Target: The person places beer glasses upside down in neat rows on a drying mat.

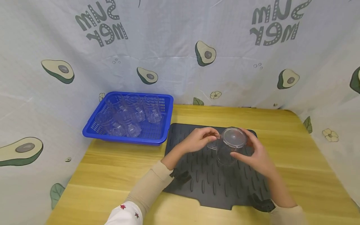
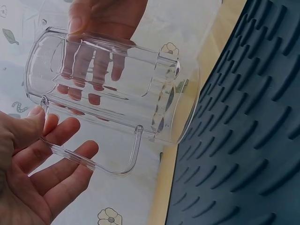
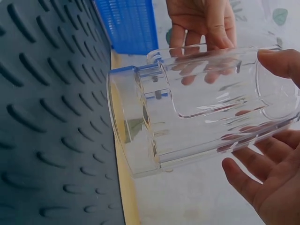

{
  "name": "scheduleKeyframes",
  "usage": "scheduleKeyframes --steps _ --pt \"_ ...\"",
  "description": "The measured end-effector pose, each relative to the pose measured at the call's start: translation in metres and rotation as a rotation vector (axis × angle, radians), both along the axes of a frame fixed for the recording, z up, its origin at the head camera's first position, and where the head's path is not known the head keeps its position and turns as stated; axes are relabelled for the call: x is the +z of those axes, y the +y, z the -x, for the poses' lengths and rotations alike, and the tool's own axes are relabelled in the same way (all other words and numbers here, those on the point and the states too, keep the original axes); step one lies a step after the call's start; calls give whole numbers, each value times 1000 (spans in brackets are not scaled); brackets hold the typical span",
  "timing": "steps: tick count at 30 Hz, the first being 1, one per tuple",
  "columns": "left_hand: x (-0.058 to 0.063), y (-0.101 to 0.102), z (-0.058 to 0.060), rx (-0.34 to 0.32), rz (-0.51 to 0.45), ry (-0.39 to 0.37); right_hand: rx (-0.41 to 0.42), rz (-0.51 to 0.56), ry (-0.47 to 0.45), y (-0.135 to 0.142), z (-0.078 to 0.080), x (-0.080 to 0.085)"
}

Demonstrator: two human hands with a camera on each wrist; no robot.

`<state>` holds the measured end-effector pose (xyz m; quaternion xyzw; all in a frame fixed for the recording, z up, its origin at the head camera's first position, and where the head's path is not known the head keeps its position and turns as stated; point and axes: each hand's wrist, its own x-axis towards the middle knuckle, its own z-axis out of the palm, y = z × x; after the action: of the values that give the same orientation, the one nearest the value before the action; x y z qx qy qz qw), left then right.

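A clear glass mug [image 1: 226,153] is held upside down over the dark ribbed mat [image 1: 202,184], its thick base uppermost and its wide mouth facing the mat. My left hand [image 1: 198,139] pinches the mug's handle [image 2: 117,171] between thumb and forefinger, close to the base, while its other fingers spread loosely. From the opposite side, my right hand [image 1: 260,156] grips the body near the base, thumb on the near side and fingers behind. In the right wrist view, the rim [image 3: 117,126] seems to stand off the mat.
A blue plastic basket [image 1: 166,125] at the back left holds several more clear mugs [image 1: 153,111]. The mat lies on a wooden table [image 1: 292,162]. Behind the table hangs a white curtain [image 1: 174,37] with avocado prints.
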<state>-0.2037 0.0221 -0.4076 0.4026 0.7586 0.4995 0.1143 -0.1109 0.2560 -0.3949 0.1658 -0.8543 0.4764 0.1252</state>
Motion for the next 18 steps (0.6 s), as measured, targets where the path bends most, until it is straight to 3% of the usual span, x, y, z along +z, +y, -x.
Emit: scheduleKeyframes --steps 10,18 --pt "7 19 20 -69 -43 -31 -26 -20 -52 17 11 11" --pt "8 34 31 -61 -2 -24 -56 -39 -79 27 17 10"
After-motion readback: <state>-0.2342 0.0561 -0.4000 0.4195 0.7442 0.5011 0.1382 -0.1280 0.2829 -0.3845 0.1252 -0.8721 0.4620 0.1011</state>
